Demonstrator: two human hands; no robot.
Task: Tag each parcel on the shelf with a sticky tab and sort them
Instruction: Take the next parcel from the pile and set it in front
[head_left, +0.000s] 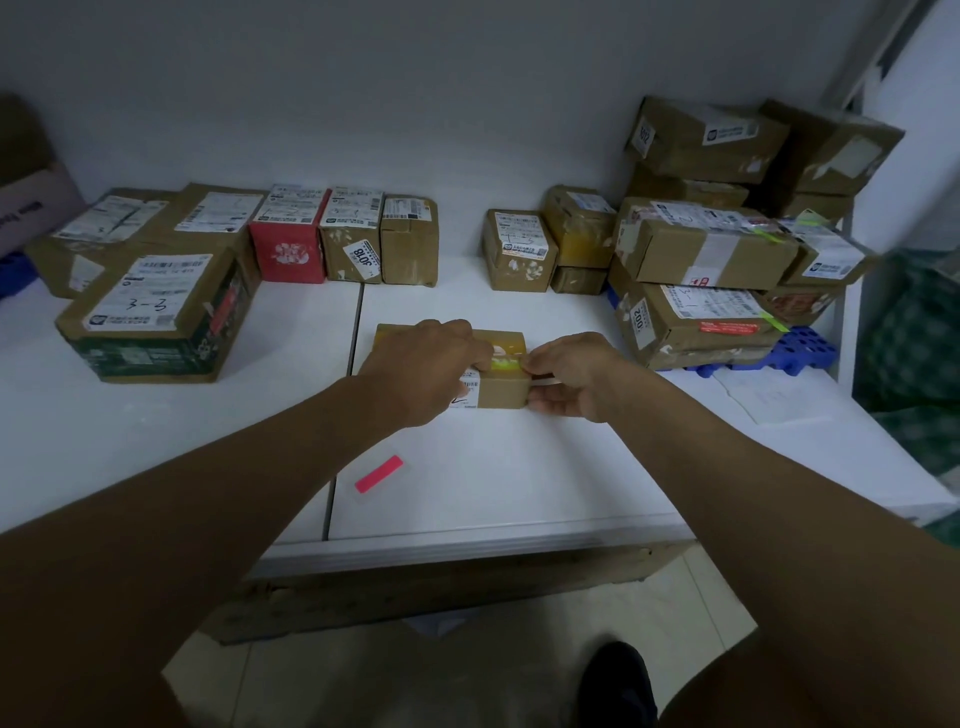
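Small brown parcel (501, 384) lying on the white shelf (493, 467), centre, near the front edge. Yellow-green sticky tab (503, 367) sitting on the parcel's top face. Left hand (434, 364) resting over the parcel's left part, fingers curled down onto the top beside the tab. Right hand (569, 374) gripping the parcel's right end, fingers pinching at the tab's edge. Pink tab strip (379, 474) lying loose on the shelf, nearer the front, apart from the parcel. Row of sealed boxes (343, 239) standing along the back wall at left. Stack of sealed boxes (711, 260) piled at right, partly resting on a blue crate (800, 351); contents not visible.
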